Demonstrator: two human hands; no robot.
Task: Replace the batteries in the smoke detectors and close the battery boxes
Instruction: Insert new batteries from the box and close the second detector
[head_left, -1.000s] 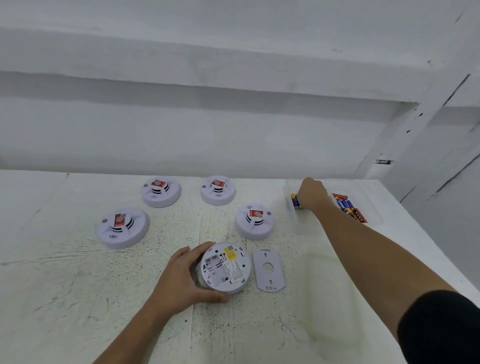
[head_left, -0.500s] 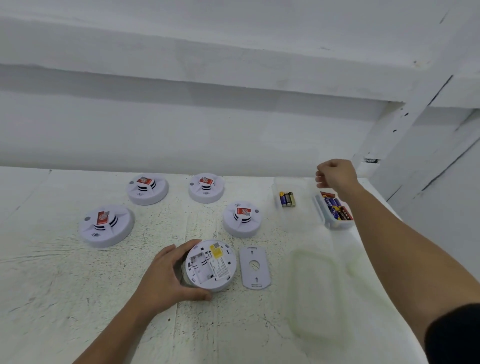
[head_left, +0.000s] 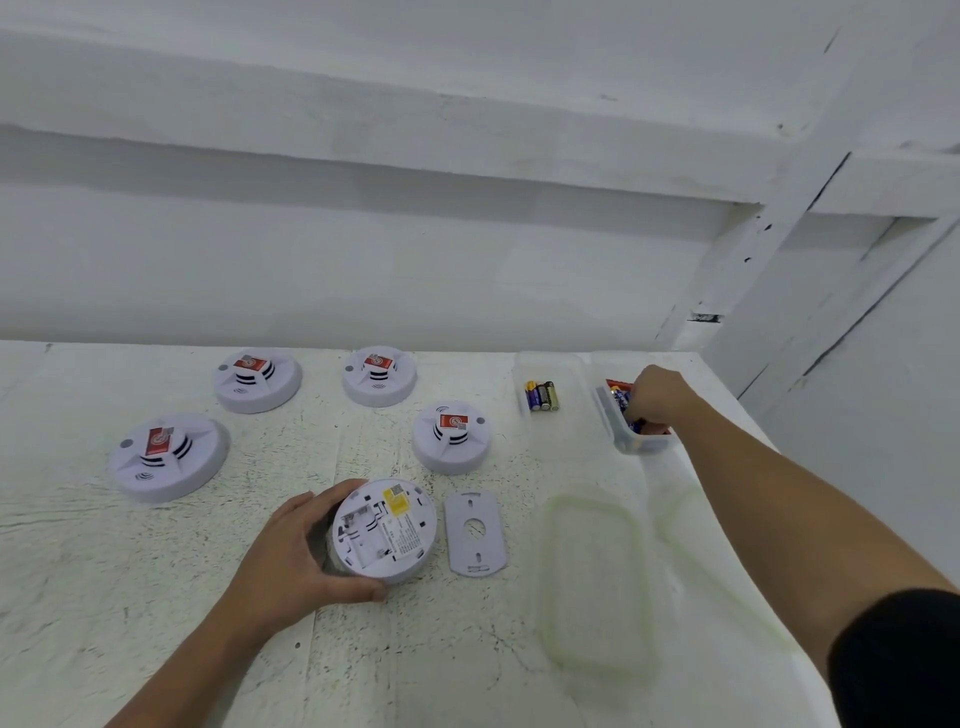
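An upturned white smoke detector (head_left: 387, 527) lies near the table's front, its battery bay open and empty. My left hand (head_left: 288, 556) grips its left side, thumb under the near edge. Its flat cover (head_left: 475, 532) lies just to the right. My right hand (head_left: 660, 395) reaches down into a clear box (head_left: 644, 444) of batteries at the back right; its fingertips are hidden among them. Three batteries (head_left: 541, 396) lie in a second clear box (head_left: 550, 358) to the left of that one.
Several other smoke detectors stand face up: one at the left (head_left: 169, 457), two at the back (head_left: 258, 379) (head_left: 379, 375), one in the middle (head_left: 452, 435). A clear lid (head_left: 592, 577) lies right of the cover. The table's right edge runs under my right arm.
My right hand left the batteries in the left box, rose, moved right and has come down into the right box. The left hand has kept its hold on the detector.
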